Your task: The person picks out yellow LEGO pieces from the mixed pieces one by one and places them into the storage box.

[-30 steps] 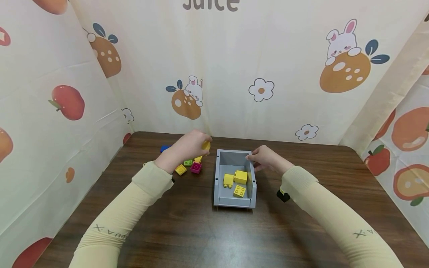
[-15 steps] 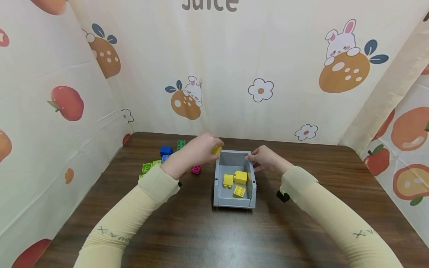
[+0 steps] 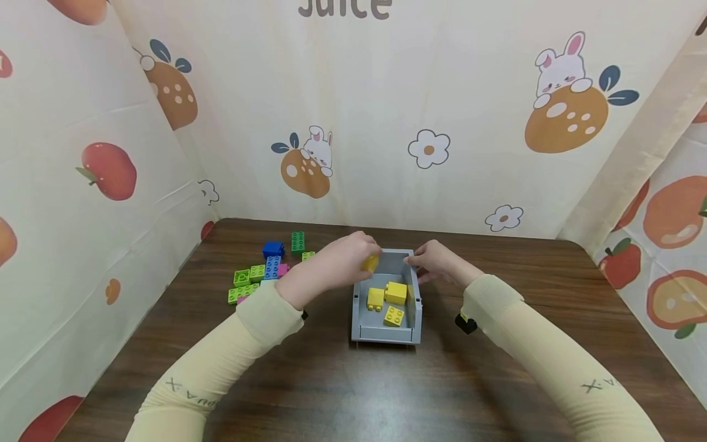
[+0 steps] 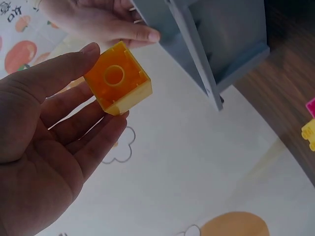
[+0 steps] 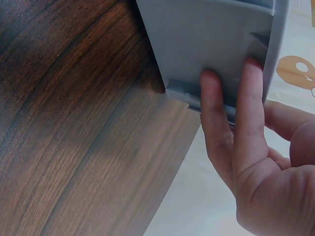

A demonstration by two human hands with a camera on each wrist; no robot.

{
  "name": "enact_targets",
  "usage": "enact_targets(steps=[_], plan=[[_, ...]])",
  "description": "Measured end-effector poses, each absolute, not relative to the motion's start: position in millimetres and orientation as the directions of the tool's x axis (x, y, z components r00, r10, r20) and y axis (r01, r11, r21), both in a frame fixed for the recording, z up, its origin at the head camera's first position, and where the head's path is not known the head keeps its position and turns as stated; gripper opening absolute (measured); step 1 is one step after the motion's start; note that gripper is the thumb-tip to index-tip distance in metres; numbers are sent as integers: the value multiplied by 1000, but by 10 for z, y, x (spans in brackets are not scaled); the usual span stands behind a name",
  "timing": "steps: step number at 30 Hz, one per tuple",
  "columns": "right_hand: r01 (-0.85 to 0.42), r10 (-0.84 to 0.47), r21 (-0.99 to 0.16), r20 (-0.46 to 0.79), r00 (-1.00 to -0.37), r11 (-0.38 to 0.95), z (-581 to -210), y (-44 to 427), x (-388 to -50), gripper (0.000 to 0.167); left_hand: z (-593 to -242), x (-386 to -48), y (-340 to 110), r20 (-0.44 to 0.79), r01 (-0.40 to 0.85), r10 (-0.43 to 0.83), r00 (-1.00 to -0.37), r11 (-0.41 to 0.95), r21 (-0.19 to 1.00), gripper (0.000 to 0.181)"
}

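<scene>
Over the left wall of a grey box (image 3: pixel 386 335), my left hand (image 3: pixel 349 261) pinches a yellow brick (image 3: pixel 370 263) between thumb and fingers. In the left wrist view the brick (image 4: pixel 118 78) shows its hollow underside, held by the fingertips of the left hand (image 4: pixel 49 128). My right hand (image 3: pixel 439 261) grips the box's right wall near the back corner. Two of its fingers press the outer face of the box (image 5: pixel 206 44) in the right wrist view, with the right hand (image 5: pixel 261 162) at the corner. Inside the box lie three yellow bricks (image 3: pixel 396 293).
Left of the box, partly behind the left forearm, are loose bricks: dark blue (image 3: pixel 273 248), dark green (image 3: pixel 298 242), light blue (image 3: pixel 273 267), lime (image 3: pixel 242 278) and pink. A printed curtain (image 3: pixel 375 184) hangs behind the wooden table (image 3: pixel 353 393).
My left hand has moved right with the yellow brick, from beside the loose bricks to above the box's left wall. The right hand and the box have stayed in place.
</scene>
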State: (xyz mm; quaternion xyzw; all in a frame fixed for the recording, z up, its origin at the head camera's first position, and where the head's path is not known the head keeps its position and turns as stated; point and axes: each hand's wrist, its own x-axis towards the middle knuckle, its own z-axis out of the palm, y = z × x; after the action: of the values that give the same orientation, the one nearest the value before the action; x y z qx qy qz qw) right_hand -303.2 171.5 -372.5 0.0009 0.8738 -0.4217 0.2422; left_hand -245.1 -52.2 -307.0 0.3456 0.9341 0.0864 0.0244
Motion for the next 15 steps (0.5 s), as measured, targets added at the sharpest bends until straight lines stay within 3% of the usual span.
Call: enact_targets(steps=[15], plan=[[207, -203, -739, -423, -883, 641, -3722, 1702, -3016, 33, -3254, -2325, -391, -34, 722, 734, -678, 674, 154, 39]])
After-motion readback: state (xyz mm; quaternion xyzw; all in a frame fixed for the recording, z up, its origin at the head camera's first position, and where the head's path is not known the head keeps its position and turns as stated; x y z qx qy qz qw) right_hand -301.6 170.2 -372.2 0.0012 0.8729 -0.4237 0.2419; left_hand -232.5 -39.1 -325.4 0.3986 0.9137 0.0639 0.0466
